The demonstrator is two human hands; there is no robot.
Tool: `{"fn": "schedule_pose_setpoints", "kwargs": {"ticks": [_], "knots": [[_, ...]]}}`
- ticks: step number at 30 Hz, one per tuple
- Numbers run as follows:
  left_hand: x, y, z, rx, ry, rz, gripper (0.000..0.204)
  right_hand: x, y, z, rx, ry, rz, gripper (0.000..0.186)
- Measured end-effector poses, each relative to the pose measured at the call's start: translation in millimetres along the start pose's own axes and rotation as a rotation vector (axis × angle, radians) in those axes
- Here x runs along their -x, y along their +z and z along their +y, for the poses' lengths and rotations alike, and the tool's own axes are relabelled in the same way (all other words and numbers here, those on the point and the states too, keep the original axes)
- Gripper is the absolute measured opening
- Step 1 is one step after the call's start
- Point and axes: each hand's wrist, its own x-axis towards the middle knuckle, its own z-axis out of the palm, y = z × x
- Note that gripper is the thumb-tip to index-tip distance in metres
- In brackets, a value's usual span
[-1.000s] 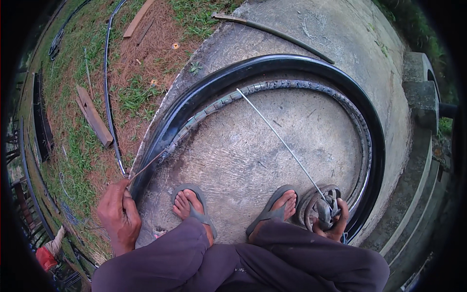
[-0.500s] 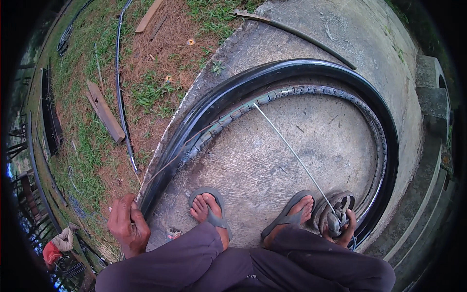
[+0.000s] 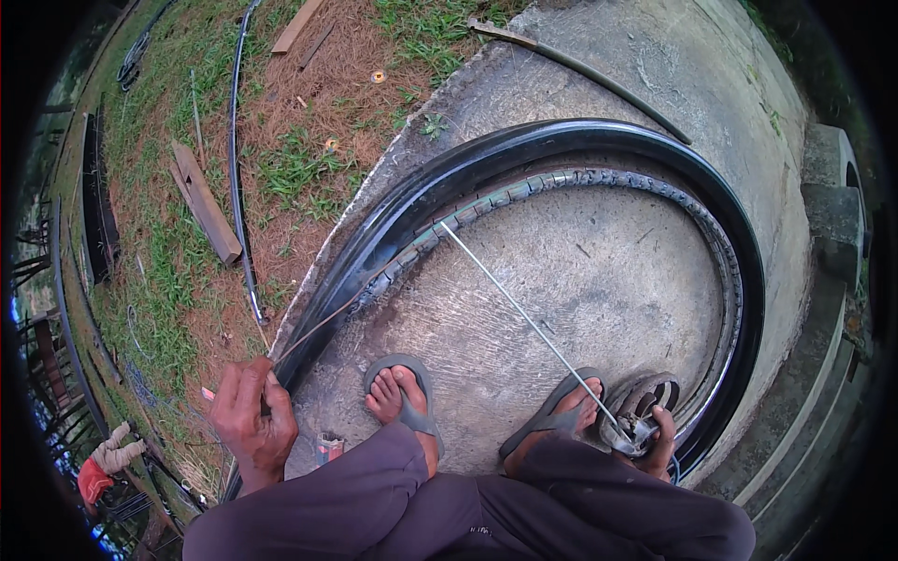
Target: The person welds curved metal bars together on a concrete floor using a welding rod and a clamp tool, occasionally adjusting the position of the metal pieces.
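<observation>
A long black band like a tyre (image 3: 524, 140) curves in a big loop on the concrete, with a grey, notched strip (image 3: 613, 178) running along its inner side. My left hand (image 3: 254, 421) is closed at the loop's near left end, pinching a thin brown cord (image 3: 323, 321) that stretches up to the strip. At the lower right, my right hand (image 3: 660, 441) grips a metal piece (image 3: 639, 432) beside a round, open metal ring (image 3: 657, 393). From that piece a thin pale rod (image 3: 524, 316) slants up to the left, its far tip at the notched strip. Part of the right hand's grip is hidden.
My sandalled feet (image 3: 398, 402) stand inside the loop. A dark bar (image 3: 608, 84) lies beyond it on the concrete (image 3: 748, 75). Wood pieces (image 3: 206, 210) and a black tube (image 3: 236, 168) lie on the grass. Concrete blocks (image 3: 828, 220) edge the right side.
The pale rod's tip has slid left and downward along the notched strip. My left hand has risen slightly with the brown cord. My right hand has tilted the metal piece.
</observation>
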Motion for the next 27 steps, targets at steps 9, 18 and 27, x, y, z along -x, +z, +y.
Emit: {"fn": "schedule_pose_setpoints", "kwargs": {"ticks": [9, 18, 27], "knots": [[2, 5, -1, -0.046, 0.057, 0.010, 0.022, 20, -2, 14, -0.079, 0.130, -0.098, 0.082], [0, 11, 2, -0.072, 0.060, 0.018, 0.021, 2, -4, 2, -0.063, 0.067, -0.092, 0.084], [-1, 12, 5, -0.029, 0.050, 0.011, 0.018, 4, -3, 4, -0.072, 0.049, -0.083, 0.084]]}}
